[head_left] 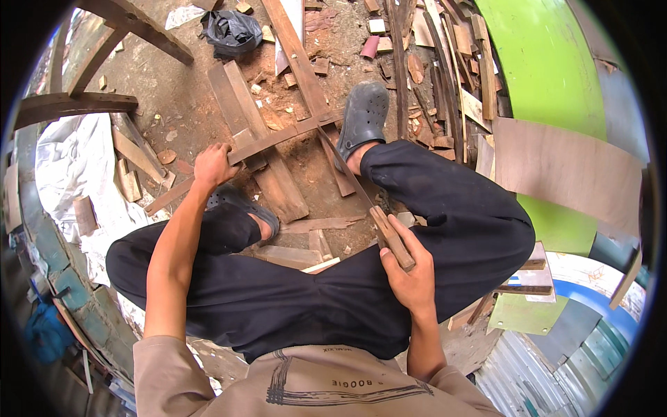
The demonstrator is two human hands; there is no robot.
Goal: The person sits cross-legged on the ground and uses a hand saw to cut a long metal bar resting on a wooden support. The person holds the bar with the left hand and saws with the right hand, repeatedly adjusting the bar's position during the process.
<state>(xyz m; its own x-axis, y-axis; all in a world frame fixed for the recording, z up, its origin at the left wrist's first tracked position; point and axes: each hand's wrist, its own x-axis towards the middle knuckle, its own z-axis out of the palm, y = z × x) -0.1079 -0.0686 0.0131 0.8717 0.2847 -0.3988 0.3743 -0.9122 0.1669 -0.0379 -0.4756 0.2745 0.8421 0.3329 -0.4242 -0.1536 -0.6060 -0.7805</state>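
My left hand [214, 167] is closed around a long, narrow wooden strip [278, 135], which lies slantwise across other boards. In my right hand [411, 274] is the straight wooden handle of a handsaw [392, 240]. Its thin, dark blade reaches forward and left, and its far part meets the strip near the strip's right end. Under that end runs a longer wooden beam [297, 59]. My right grey clog [365, 115] is just right of the crossing. The left clog [243, 205] sits beneath my left forearm. Whether the blade has cut into the wood is too small to tell.
Two broad planks [267, 167] lie on the dirt between my feet. Wood scraps and long strips [445, 76] pile up ahead right, beside a green panel [556, 62] and a plywood sheet [570, 170]. A wooden frame [90, 62], white cloth [73, 167] and black plastic bag [231, 33] are ahead left.
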